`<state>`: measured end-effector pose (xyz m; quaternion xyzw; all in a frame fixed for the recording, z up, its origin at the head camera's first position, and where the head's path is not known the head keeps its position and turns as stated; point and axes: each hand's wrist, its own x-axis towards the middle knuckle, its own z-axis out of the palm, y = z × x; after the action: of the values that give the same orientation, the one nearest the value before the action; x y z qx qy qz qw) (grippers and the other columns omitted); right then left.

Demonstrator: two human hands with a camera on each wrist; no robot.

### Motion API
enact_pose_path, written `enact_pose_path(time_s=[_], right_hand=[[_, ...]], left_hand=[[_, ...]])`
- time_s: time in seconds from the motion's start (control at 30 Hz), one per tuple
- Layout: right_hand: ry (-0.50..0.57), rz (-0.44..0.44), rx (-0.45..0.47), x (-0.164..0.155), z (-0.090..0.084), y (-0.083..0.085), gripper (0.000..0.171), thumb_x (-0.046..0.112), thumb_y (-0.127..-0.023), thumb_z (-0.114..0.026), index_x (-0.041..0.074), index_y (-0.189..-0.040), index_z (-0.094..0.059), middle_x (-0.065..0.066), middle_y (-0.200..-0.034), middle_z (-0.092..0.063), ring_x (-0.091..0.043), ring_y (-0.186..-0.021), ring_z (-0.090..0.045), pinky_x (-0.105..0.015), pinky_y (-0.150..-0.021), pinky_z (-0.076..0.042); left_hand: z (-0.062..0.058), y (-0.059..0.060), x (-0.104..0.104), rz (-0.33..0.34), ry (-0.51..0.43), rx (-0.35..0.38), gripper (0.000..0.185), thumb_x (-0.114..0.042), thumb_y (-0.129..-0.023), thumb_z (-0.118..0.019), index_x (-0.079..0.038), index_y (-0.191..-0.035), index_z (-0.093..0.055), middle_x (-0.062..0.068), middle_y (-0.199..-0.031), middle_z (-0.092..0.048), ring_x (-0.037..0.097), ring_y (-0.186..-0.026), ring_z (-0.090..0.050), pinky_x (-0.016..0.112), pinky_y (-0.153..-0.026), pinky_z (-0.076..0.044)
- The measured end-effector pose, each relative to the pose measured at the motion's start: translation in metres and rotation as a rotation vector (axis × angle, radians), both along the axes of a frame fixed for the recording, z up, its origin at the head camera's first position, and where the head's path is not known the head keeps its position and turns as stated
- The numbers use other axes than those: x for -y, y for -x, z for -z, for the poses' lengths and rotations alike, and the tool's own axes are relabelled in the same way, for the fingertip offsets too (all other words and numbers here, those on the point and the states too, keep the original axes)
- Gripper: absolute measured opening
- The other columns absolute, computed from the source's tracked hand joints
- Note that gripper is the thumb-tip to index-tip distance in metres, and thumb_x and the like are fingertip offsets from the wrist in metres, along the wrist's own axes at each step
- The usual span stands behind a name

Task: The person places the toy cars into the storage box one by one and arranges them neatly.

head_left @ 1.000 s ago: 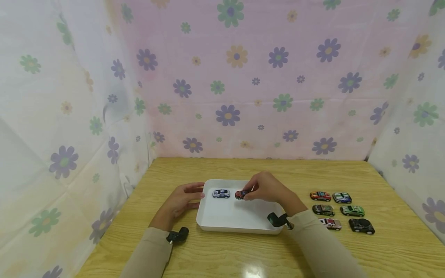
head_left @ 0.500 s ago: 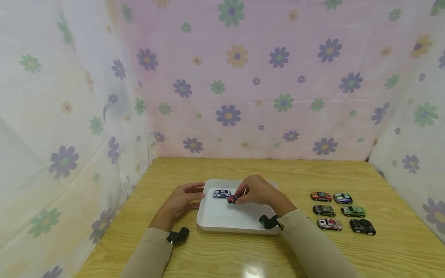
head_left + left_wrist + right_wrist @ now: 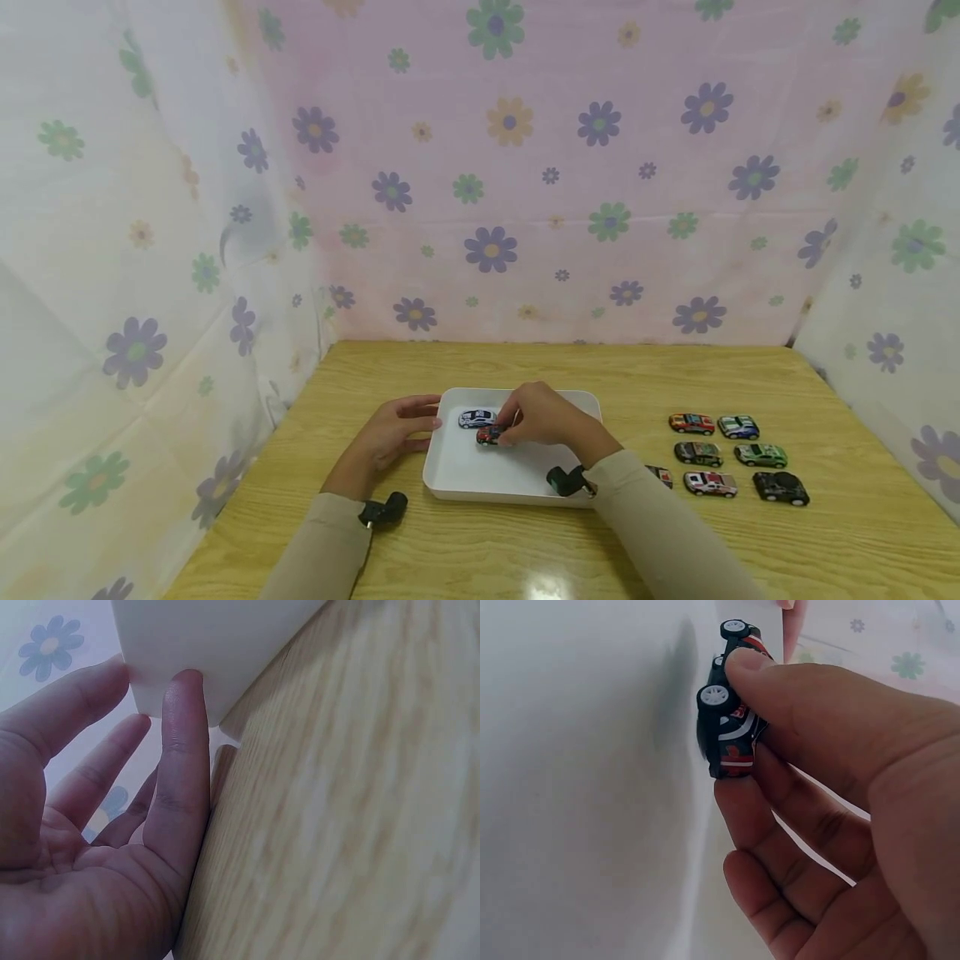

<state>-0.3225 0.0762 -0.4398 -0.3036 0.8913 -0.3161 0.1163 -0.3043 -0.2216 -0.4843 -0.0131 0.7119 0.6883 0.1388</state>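
A white tray (image 3: 480, 479) lies on the wooden table. Inside it, near the far left, sits a white-and-blue toy car (image 3: 476, 417). My right hand (image 3: 542, 419) pinches a red-and-black toy car (image 3: 489, 435) just in front of the white one, low over the tray floor. In the right wrist view the thumb and fingers grip that car (image 3: 727, 727) by its sides against the white tray (image 3: 577, 787). My left hand (image 3: 390, 433) rests with straight fingers against the tray's left edge; the left wrist view shows the fingertips (image 3: 184, 697) touching the tray wall (image 3: 202, 645).
Several toy cars stand in rows on the table at the right, among them a red one (image 3: 692, 423), a green one (image 3: 761, 455) and a black one (image 3: 780, 487). Flowered cloth walls close in the back and both sides.
My right hand has carried the red-and-black car leftward and nearer, to just in front of the white car. The left hand has stayed at the tray's edge.
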Motion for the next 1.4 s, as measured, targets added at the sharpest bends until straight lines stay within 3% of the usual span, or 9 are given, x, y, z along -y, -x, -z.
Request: enact_pose_path(time_s=[0.33, 1.1, 1.4], right_hand=[[-0.031, -0.015, -0.003, 0.009, 0.004, 0.003, 0.014, 0.026, -0.082, -0.090, 0.024, -0.094, -0.083, 0.014, -0.090, -0.074, -0.002, -0.083, -0.068, -0.024, -0.077, -0.058], [-0.068, -0.056, -0.005, 0.032, 0.001, 0.005, 0.012, 0.029, -0.079, -0.093, 0.027, -0.085, -0.082, 0.015, -0.080, -0.072, -0.006, -0.075, -0.065, -0.022, -0.071, -0.055], [-0.079, -0.052, -0.009, 0.034, 0.003, 0.007, 0.014, 0.031, -0.078, -0.093, 0.027, -0.085, -0.082, 0.015, -0.078, -0.071, -0.006, -0.074, -0.064, -0.021, -0.070, -0.055]], left_hand=[[0.001, 0.000, 0.000, -0.005, -0.006, 0.011, 0.055, -0.009, -0.090, -0.080, -0.011, -0.142, -0.062, 0.016, -0.146, -0.058, 0.027, -0.117, -0.067, 0.044, -0.092, -0.062], [-0.005, 0.001, 0.001, 0.060, 0.025, 0.003, 0.050, -0.008, -0.094, -0.076, 0.001, -0.141, -0.060, 0.021, -0.143, -0.060, 0.025, -0.114, -0.068, 0.041, -0.090, -0.063], [-0.007, 0.002, 0.000, 0.027, 0.041, 0.003, 0.047, -0.004, -0.093, -0.074, -0.002, -0.139, -0.063, 0.017, -0.141, -0.063, 0.026, -0.113, -0.069, 0.040, -0.088, -0.063]])
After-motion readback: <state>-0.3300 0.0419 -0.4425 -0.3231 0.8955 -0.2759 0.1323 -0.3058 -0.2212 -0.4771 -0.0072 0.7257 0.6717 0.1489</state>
